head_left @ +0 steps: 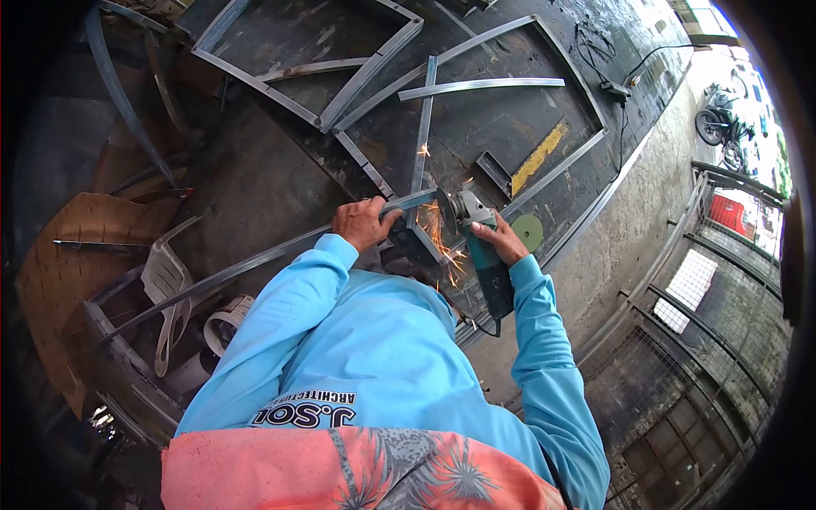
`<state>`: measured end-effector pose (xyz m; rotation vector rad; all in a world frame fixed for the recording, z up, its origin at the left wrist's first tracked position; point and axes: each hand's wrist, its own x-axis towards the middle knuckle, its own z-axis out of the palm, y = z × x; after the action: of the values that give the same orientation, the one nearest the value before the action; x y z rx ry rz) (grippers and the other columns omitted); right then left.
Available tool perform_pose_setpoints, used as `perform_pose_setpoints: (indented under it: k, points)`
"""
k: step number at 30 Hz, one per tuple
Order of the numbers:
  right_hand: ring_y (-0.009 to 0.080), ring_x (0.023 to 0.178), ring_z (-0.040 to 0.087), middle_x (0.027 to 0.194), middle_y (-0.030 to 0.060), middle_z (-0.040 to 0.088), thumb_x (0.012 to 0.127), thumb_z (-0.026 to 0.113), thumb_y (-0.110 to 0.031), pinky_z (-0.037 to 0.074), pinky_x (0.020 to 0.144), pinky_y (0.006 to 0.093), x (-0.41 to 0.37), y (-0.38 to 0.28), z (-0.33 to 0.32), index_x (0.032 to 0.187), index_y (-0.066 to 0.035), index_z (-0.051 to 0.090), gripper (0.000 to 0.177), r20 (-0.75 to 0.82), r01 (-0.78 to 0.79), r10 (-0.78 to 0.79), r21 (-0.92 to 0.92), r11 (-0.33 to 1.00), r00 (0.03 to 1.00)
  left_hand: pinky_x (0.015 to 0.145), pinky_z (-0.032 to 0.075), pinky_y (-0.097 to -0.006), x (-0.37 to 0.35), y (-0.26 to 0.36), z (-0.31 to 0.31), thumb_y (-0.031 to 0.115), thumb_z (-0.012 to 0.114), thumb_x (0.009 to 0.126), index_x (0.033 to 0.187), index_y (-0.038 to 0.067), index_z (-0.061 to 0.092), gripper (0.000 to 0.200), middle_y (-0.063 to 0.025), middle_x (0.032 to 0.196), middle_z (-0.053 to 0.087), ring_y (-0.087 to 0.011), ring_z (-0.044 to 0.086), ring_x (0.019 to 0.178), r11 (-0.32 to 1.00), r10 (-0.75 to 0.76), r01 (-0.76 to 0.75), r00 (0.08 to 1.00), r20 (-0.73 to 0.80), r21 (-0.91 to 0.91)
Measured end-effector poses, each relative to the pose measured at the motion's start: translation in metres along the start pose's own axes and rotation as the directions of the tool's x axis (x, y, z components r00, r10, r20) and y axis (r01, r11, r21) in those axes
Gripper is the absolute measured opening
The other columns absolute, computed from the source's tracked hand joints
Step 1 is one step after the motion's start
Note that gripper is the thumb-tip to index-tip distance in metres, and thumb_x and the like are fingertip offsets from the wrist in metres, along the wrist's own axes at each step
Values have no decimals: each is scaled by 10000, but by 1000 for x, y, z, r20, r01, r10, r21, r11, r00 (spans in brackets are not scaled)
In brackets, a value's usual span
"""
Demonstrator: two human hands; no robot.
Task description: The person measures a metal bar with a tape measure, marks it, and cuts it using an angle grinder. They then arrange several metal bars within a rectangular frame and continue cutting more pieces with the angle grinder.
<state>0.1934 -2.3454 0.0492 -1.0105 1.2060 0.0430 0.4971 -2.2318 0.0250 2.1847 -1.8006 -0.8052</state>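
Note:
My left hand (360, 223) is closed round a long metal bar (255, 249) that runs from the lower left to the middle of the view. My right hand (505, 239) grips a teal and black angle grinder (490, 269). The grinder's disc (447, 211) meets the bar's right end, and orange sparks (436, 231) spray down from there. Just right of my right hand lies a green round disc (528, 231). A loose metal strip (480, 87) and a yellow-painted piece (540, 157) rest on the dark worktable (476, 136).
Welded metal frames (374, 72) lie across the table. A black cable (623, 127) runs along its right side. A white plastic chair (167, 276) and cardboard (76, 255) are at the left. Wire-mesh panels (680, 289) and motorcycles (718, 126) stand at the right.

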Motion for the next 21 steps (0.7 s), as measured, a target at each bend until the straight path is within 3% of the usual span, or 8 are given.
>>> perform_pose_setpoints:
  k: [12, 18, 21]
  points:
    - [236, 1075, 578, 1204, 159, 584, 713, 774, -599, 466, 928, 339, -5, -13, 4, 1399, 3, 383, 993, 17, -33, 32, 78, 996, 999, 605, 530, -459, -4, 3, 5, 513, 598, 885, 807, 90, 603, 430, -146, 737, 675, -342, 670, 665, 999, 37, -35, 995, -91, 19]
    - [207, 1038, 585, 1194, 130, 593, 772, 757, -543, 481, 895, 332, 0, -12, 5, 1397, 4, 384, 910, 1, 69, -69, 37, 997, 998, 570, 516, -446, -7, 4, 6, 493, 621, 871, 796, 99, 591, 402, -130, 705, 659, -335, 655, 632, 998, 53, -51, 989, -135, 23]
    - [187, 1022, 586, 1177, 111, 599, 789, 763, -501, 483, 884, 324, 4, -9, 6, 1389, 1, 395, 864, -13, 67, -66, 144, 987, 998, 578, 516, -441, -8, 4, 7, 481, 627, 868, 794, 98, 592, 392, -127, 695, 655, -328, 655, 632, 998, 69, -67, 986, -154, 14]
